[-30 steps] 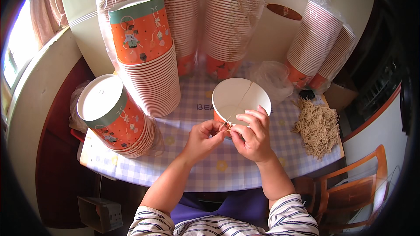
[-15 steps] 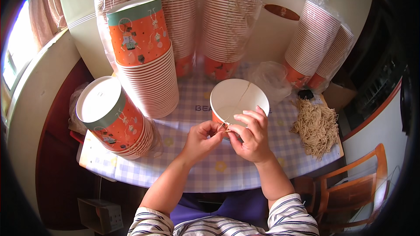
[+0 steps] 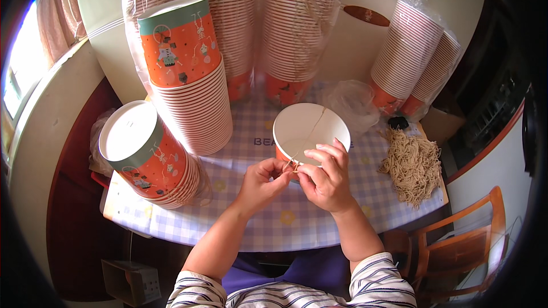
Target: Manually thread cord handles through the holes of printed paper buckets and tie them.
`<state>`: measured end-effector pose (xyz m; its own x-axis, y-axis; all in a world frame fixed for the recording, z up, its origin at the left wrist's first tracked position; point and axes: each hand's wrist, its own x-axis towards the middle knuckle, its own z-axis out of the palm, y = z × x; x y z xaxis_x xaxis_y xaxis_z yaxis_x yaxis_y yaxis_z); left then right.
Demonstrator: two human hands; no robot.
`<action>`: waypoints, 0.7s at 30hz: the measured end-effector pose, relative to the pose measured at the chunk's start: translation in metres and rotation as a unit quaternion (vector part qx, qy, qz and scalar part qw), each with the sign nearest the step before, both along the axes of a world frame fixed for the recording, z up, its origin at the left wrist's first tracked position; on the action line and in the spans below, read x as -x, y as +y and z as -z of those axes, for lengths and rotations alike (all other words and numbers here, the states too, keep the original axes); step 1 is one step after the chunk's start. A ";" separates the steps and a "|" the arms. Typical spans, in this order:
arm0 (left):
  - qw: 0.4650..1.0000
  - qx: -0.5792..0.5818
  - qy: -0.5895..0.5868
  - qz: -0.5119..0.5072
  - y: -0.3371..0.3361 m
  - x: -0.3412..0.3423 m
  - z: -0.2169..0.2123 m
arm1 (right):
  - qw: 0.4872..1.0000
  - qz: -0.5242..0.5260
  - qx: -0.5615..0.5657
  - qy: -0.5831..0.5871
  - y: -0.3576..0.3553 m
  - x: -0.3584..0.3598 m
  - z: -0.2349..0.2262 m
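Observation:
An orange paper bucket [image 3: 285, 120] with a white inside stands mouth-up on the table before me. A thin beige cord [image 3: 317, 122] runs across its inside, from the far rim to the near rim. At the near rim my left hand [image 3: 265, 179] pinches the cord between thumb and forefinger. My right hand [image 3: 326, 177] pinches the cord close beside it, its other fingers raised over the bucket's mouth. Whether the cord is knotted there is too small to tell.
A heap of beige cords [image 3: 414, 165] lies at the table's right. Nested buckets [image 3: 194, 108] and a tilted stack [image 3: 154, 159] stand on the left. Bagged bucket stacks [image 3: 299, 28] line the back, with more [image 3: 405, 51] at back right. A wooden chair [image 3: 462, 245] stands right.
The fingers have shifted only slightly at the near rim, and the short loop of cord between them looks a little different. All else stays in place.

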<state>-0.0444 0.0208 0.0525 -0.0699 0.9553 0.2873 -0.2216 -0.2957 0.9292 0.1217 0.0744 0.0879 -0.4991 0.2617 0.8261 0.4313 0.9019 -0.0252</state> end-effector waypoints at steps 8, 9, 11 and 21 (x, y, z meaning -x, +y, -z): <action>1.000 0.000 -0.008 0.004 0.001 0.001 0.001 | 1.000 -0.011 0.006 0.016 -0.002 0.000 -0.003; 1.000 0.003 -0.007 0.003 0.000 0.001 0.000 | 1.000 -0.010 0.007 0.019 -0.002 0.000 -0.003; 1.000 0.005 -0.007 0.004 0.000 0.001 -0.002 | 1.000 -0.008 0.008 0.021 -0.002 0.000 -0.003; 1.000 -0.001 -0.005 -0.001 0.001 0.001 0.002 | 0.999 0.019 -0.019 0.019 -0.005 0.004 -0.002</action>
<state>-0.0458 0.0216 0.0510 -0.0737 0.9547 0.2885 -0.2298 -0.2977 0.9266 0.1181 0.0689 0.0902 -0.4577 0.2482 0.8538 0.4638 0.8859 -0.0089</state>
